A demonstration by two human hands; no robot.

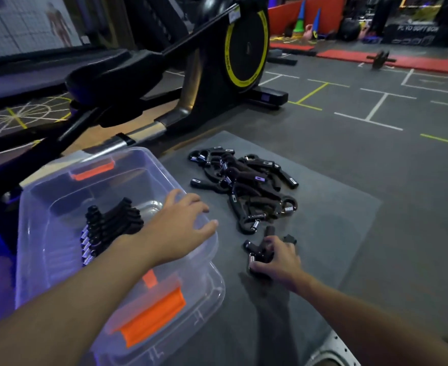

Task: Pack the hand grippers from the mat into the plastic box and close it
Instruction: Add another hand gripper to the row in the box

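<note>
A grey mat (336,207) lies on the taped gym floor (376,114) beside an elliptical trainer (244,48); hand grippers (244,186) are piled on it; the right hand (281,262) curls round one nearest gripper (257,253); the left hand (175,231), fingers spread, rests on the rim of the clear plastic box (46,233).

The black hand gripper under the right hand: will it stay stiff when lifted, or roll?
The black hand gripper with a steel spring probably lifts as one stiff piece, since its handles join at the spring. Its forked shape lies flat on the grey mat, so rolling seems unlikely.
</note>
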